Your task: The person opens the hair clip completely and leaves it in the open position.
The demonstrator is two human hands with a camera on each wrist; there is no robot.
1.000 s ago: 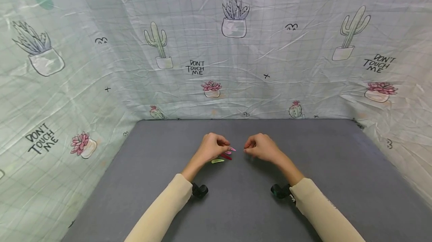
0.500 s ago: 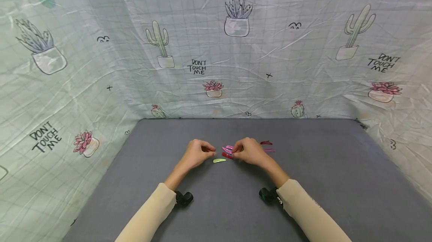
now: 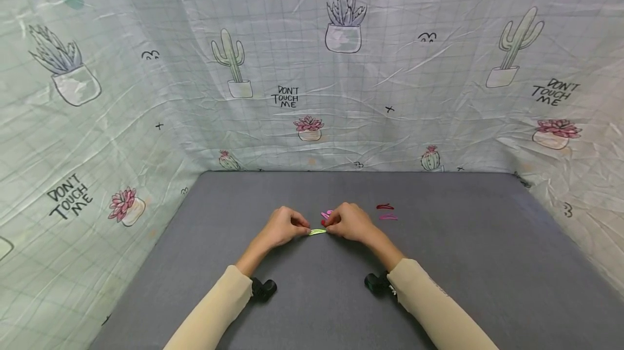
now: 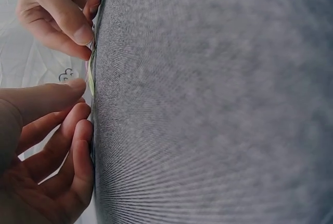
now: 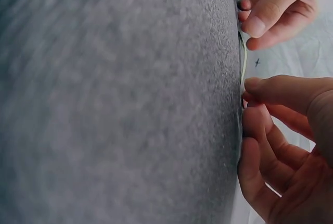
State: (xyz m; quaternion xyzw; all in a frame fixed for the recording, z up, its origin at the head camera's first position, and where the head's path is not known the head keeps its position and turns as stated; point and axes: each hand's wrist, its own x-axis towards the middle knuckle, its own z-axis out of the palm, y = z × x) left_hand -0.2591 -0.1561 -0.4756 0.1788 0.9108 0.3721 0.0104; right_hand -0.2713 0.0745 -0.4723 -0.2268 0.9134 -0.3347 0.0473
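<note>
Grey cloth covers the table [image 3: 317, 306], and two cream sleeves [image 3: 216, 298] reach in over its near edge, each with a small black camera [image 3: 264, 289] at the wrist. Beyond the cuffs, the left hand [image 3: 281, 226] and the right hand [image 3: 352, 222] face each other low over the cloth, thumbs and forefingers drawn narrow. Between their fingertips lies the yellow-green hair clip [image 3: 318, 232], one end at each hand; whether either hand truly pinches it or only touches it, I cannot tell. The step in hand seems to be lining up or taking hold of this clip by its two ends, and the next move would call for a light, level touch, as the clip is thin and close to the cloth. Just past it, partly hidden by the right hand, are a red hair clip [image 3: 324, 222] and something pink [image 3: 325, 214], likely more clips. Off to the right, a purple-pink hair clip [image 3: 388, 217] lies with a dark red hair clip [image 3: 385, 206] slightly farther back. Behind everything hangs a wrinkled pale sheet [image 3: 273, 147] printed with potted plants.
</note>
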